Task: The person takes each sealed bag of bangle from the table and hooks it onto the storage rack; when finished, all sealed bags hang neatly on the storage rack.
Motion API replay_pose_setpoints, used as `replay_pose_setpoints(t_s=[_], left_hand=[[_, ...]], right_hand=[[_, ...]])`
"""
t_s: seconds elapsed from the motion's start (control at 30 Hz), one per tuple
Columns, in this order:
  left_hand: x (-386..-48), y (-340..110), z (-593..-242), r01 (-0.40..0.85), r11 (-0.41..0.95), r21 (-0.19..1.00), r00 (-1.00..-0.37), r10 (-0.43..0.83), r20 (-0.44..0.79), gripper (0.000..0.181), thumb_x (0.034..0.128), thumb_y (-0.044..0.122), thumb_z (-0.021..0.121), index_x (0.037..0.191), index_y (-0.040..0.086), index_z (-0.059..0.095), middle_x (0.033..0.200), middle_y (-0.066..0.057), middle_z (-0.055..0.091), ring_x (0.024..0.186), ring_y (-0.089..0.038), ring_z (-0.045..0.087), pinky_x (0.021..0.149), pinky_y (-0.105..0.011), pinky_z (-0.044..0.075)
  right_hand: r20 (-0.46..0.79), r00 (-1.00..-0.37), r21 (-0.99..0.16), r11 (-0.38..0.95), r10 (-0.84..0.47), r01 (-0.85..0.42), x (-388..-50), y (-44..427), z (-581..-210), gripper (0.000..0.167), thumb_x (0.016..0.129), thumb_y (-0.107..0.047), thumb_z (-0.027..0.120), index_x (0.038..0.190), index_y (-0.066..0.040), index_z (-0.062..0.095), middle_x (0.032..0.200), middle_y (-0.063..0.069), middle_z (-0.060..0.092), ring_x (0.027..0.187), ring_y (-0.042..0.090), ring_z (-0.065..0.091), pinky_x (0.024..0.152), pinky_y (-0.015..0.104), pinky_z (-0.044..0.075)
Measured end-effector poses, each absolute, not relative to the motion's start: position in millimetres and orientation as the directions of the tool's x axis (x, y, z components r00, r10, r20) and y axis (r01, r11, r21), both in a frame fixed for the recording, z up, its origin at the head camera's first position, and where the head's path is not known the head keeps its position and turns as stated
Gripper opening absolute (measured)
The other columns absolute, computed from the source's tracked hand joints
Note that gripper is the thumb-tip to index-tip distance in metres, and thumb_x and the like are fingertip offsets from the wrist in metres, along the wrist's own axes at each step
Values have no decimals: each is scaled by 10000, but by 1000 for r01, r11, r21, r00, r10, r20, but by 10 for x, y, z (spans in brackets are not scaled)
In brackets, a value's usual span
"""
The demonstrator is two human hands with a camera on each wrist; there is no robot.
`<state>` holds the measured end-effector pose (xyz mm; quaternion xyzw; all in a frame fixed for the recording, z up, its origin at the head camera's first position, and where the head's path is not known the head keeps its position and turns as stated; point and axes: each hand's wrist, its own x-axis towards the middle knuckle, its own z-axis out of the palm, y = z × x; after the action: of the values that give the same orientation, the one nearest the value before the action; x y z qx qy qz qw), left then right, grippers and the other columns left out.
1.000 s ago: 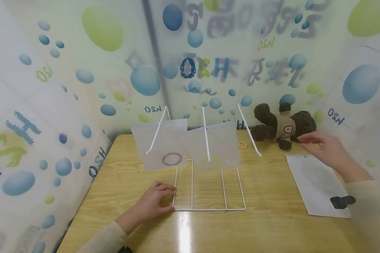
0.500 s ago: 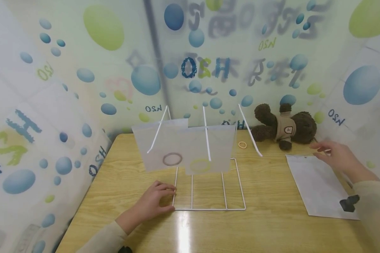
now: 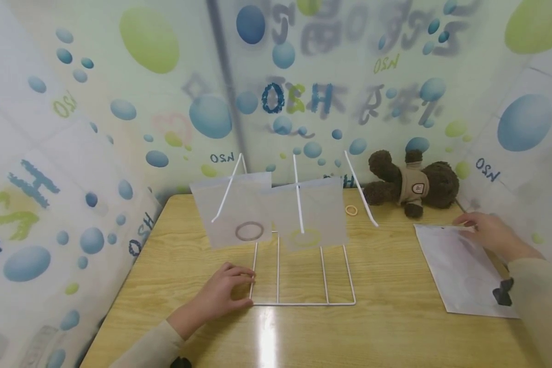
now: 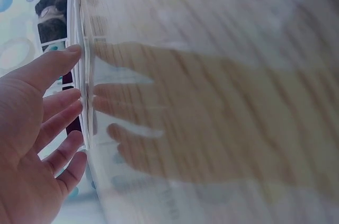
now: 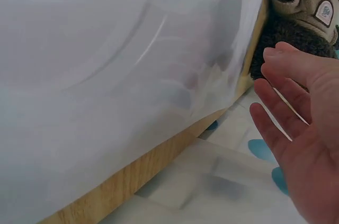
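Right hand point(image 3: 494, 235) lower now, at pouch point(image 3: 460, 281), mid-right, fingers loosely spread. Left hand point(image 3: 218, 291), loosely spread, best steadies rack point(image 3: 303, 305).

Left fingers point(image 4: 66, 150), right fingers point(image 5: 278, 108) loosely extended

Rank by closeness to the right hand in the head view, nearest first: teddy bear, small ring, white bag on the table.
1. White bag: right, by the right hand.
2. Teddy bear: back right.
3. Small ring: back, left of the bear.
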<state>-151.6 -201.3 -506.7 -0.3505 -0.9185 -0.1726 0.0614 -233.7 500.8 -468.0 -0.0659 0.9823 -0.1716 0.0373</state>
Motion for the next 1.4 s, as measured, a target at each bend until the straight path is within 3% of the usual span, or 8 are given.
replay_pose_setpoints(t_s=[0.7, 1.13, 1.4], left_hand=[[-1497, -2006, -5035, 664, 699, 265, -747, 623, 231, 459, 770, 367, 886, 1161, 155, 770, 1297, 24, 712, 1091, -172, 569, 945, -393, 504], [-1490, -2004, -5050, 661, 707, 250, -750, 620, 230, 474, 770, 388, 885, 1172, 168, 763, 1298, 31, 708, 1095, -168, 567, 935, -397, 513], [-1483, -1997, -5025, 622, 732, 277, -782, 602, 163, 483, 788, 414, 868, 1199, 187, 756, 1332, 54, 689, 1134, -154, 551, 979, -400, 506]], right_hand=[[-101, -975, -305, 939, -199, -161, -2481, 5183, -4802, 305, 820, 109, 705, 1123, 92, 677, 1094, 300, 683, 1009, 490, 627, 864, 623, 527], [-131, -972, -288, 945, -197, -152, -2542, 5188, -4826, 314, 798, 116, 711, 1107, 66, 690, 1085, 275, 697, 1045, 510, 614, 913, 659, 491], [-116, -982, -294, 950, -150, -110, -2545, 5205, -4861, 253, 834, 48, 734, 1086, 48, 710, 1087, 284, 696, 1047, 509, 614, 896, 650, 502]])
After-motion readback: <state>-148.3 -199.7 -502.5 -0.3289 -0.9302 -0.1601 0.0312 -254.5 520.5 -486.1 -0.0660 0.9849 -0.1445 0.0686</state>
